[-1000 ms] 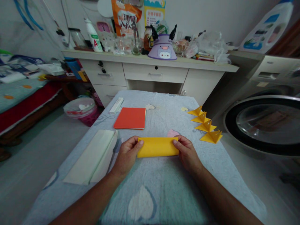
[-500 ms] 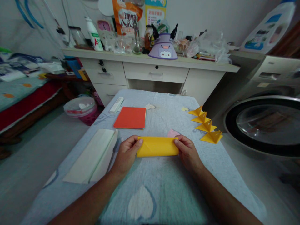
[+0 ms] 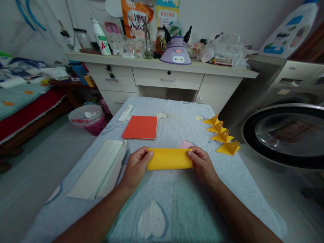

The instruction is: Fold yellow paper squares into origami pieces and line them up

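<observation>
Yellow paper (image 3: 170, 159) between left hand (image 3: 136, 166) and right hand (image 3: 204, 165), one end in each pinch

My folded paper (image 3: 169, 160): plain yellow. Folded figures (image 3: 228, 148) on my right: deeper golden yellow. Square stack (image 3: 140, 127): red-orange top, pale edge. Packet (image 3: 95, 172): greenish white. Slim box (image 3: 125, 114): white. Tablecloth (image 3: 182, 206): pale blue, pale heart outlined in darker blue (I also see pink and light-yellow patches in the pattern). Visor (image 3: 176, 50): lilac, black horns, white cartoon face patch. Pouch (image 3: 138, 22): orange, white panel, dark lettering. Jug (image 3: 287, 35): white, blue label. Bin (image 3: 95, 126): magenta. Bedspread (image 3: 19, 101): pale teal, orange spots. Cabinet (image 3: 220, 84): white. Washer (image 3: 291, 76): silver-grey, black door ring.
</observation>
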The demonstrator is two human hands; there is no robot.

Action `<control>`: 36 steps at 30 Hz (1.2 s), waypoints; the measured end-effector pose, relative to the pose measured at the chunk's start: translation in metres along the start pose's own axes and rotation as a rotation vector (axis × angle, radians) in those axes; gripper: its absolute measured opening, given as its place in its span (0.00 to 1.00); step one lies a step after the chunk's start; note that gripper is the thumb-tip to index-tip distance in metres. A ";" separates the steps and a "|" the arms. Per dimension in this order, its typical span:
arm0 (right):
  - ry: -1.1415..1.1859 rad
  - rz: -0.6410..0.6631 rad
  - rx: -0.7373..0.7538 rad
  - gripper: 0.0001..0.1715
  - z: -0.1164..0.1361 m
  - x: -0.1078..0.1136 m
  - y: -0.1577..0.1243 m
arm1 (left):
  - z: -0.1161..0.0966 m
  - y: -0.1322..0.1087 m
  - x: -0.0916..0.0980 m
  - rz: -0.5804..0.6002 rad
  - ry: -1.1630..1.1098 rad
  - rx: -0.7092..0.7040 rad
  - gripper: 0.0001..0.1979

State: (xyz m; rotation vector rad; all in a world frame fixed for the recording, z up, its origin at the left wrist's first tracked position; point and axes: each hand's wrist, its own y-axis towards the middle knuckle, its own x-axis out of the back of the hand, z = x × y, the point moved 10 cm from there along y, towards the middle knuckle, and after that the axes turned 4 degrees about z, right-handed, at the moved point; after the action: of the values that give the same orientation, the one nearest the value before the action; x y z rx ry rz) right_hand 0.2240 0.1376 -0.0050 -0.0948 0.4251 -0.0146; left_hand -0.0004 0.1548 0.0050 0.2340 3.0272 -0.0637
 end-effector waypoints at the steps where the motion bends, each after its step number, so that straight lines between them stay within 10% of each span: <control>1: 0.002 0.000 -0.002 0.12 0.000 0.000 0.000 | 0.000 0.000 0.000 0.002 0.002 0.001 0.11; 36: -0.095 -0.006 0.017 0.11 -0.002 0.007 0.003 | -0.001 0.002 0.004 -0.043 0.049 -0.002 0.12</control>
State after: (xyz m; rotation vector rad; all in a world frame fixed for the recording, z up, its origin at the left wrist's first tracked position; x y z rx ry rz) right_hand 0.2298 0.1397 -0.0104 -0.0799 0.3294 -0.0194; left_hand -0.0039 0.1572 0.0056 0.1723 3.0808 -0.0586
